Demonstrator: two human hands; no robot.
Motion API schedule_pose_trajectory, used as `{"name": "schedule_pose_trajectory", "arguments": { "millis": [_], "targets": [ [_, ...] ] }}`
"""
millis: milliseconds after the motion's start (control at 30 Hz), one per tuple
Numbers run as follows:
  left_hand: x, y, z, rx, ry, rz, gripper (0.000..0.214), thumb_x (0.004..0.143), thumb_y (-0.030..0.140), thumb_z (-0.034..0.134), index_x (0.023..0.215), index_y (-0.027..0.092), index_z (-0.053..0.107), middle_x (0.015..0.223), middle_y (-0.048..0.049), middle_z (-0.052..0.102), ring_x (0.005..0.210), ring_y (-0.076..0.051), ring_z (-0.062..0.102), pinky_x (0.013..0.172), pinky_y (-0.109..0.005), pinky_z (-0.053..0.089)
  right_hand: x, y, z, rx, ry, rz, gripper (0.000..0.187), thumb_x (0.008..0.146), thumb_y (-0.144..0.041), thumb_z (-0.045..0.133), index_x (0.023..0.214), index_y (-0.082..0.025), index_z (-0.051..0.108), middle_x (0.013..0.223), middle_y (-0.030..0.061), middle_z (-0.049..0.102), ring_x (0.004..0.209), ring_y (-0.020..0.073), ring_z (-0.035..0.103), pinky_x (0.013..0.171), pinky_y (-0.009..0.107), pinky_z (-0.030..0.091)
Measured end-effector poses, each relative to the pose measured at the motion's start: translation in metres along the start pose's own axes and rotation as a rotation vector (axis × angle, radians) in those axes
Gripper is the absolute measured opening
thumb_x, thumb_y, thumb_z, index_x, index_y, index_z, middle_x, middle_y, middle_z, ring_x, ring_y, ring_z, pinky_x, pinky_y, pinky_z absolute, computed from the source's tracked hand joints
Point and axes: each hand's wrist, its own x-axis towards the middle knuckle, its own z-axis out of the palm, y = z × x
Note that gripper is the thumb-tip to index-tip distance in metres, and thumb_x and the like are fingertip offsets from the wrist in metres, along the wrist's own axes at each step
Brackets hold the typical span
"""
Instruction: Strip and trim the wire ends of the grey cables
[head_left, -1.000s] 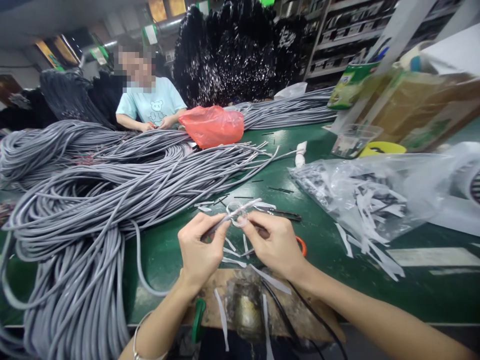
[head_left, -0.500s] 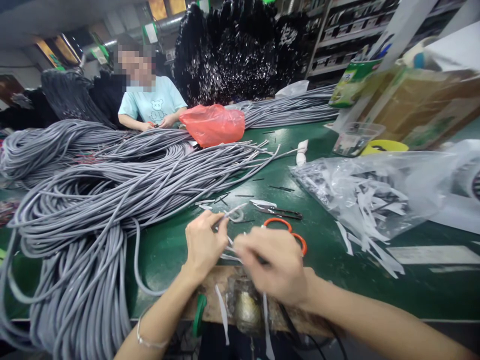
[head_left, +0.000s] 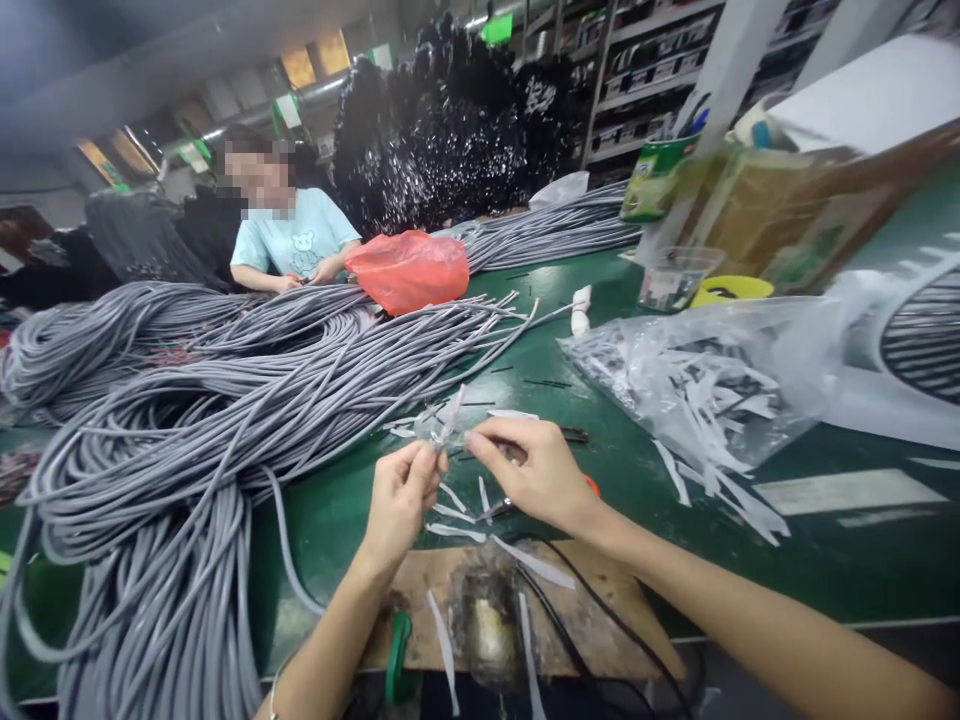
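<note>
My left hand (head_left: 405, 495) is closed in a pinch on a thin white strip (head_left: 454, 410) that sticks up above its fingertips. Just to the right, my right hand (head_left: 536, 465) has thumb and forefinger pressed together close to that strip. Whatever lies between those right fingertips is too small to make out. Under the right hand lie orange-handled scissors (head_left: 592, 486), mostly covered, and dark snips (head_left: 576, 436). Loose white strips (head_left: 459, 532) are scattered below both hands. A grey cable (head_left: 289, 550) curves down toward my left forearm.
Large bundles of grey cable (head_left: 225, 400) fill the left side. At right lies a clear plastic bag (head_left: 675, 390) of white strips. A wooden board with a metal block (head_left: 491, 625) sits at the front edge. Across the table, a person (head_left: 292, 240) works beside a red bag (head_left: 409, 272).
My right hand has drawn its fingertips up beside the left hand's, uncovering more of the board and strips. The white strip now points upward. The camera view has tilted and shifted slightly.
</note>
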Motion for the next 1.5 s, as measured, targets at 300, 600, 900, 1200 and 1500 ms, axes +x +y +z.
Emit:
{"name": "schedule_pose_trajectory", "arguments": {
  "millis": [300,600,900,1200,1500],
  "targets": [
    [0.000,0.000,0.000,-0.079,-0.122,-0.040,0.047,0.073,0.057,0.059,0.058,0.016,0.042,0.046,0.0109,0.015,0.039,-0.002,0.007,0.035,-0.016,0.009,-0.001,-0.001,0.001,0.153,-0.080,0.042,0.028,0.083,-0.029,0.048,0.064,-0.014,0.062,0.055,0.0007,0.057,0.048,0.0097,0.042,0.046,0.021,0.032],
    [0.000,-0.001,0.001,-0.091,-0.123,-0.072,0.048,0.069,0.058,0.062,0.058,0.016,0.042,0.045,0.0110,0.016,0.039,-0.002,0.008,0.035,-0.015,0.009,-0.001,-0.002,0.003,0.249,-0.119,0.035,0.029,0.084,-0.030,0.048,0.063,-0.014,0.061,0.057,0.0012,0.057,0.048,0.0093,0.042,0.045,0.021,0.031],
    [0.009,-0.003,0.000,-0.031,0.144,-0.082,0.055,0.062,0.067,0.061,0.060,0.015,0.044,0.045,0.0120,0.015,0.037,-0.001,0.010,0.036,-0.015,0.010,-0.005,-0.019,-0.015,0.320,0.020,-0.053,0.033,0.086,-0.033,0.047,0.058,-0.017,0.055,0.051,-0.0012,0.050,0.045,0.0092,0.041,0.045,0.022,0.031],
    [0.001,0.002,0.004,-0.133,-0.074,-0.082,0.049,0.069,0.059,0.061,0.059,0.017,0.039,0.047,0.0118,0.012,0.037,-0.002,0.009,0.036,-0.016,0.008,-0.001,0.001,0.008,0.131,-0.075,0.098,0.032,0.083,-0.031,0.046,0.059,-0.015,0.057,0.052,-0.0011,0.051,0.048,0.0090,0.037,0.046,0.021,0.029],
    [0.000,0.001,0.003,-0.144,-0.110,-0.095,0.048,0.070,0.059,0.060,0.059,0.017,0.039,0.047,0.0118,0.012,0.037,-0.002,0.010,0.036,-0.016,0.007,0.000,-0.002,0.005,0.147,-0.086,0.092,0.033,0.084,-0.033,0.046,0.059,-0.015,0.058,0.053,-0.0005,0.051,0.048,0.0094,0.038,0.046,0.022,0.030]
  ]
}}
